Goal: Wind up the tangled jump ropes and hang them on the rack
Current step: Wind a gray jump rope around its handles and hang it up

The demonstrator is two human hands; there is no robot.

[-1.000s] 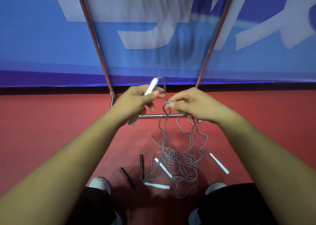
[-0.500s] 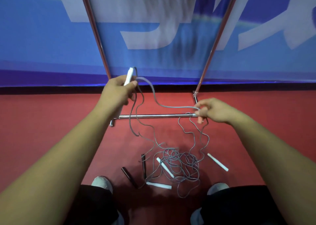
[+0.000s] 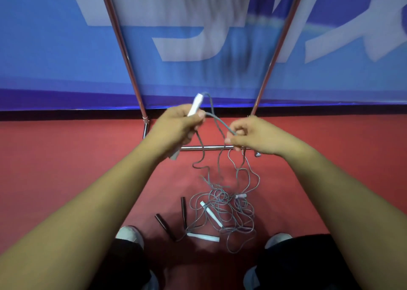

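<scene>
Left hand [image 3: 176, 124]: white handle [image 3: 195, 104] is gripped | Right hand [image 3: 253, 135]: grey cord [image 3: 220, 124] is pinched | Ropes: tangled pile [image 3: 222, 210] is seen on the red floor [image 3: 66, 168], below the rack bar [image 3: 204, 147] | Tip: cord should be wound in even loops and pulled gently, so knots are not tightened

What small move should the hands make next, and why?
Probably bring the right hand to the left hand and lay its pinched cord against the handle as a loop: most cord hangs down to the floor tangle.

The single head-worn view looks steeply down, close over both forearms, at the red floor [image 3: 66, 179].
</scene>
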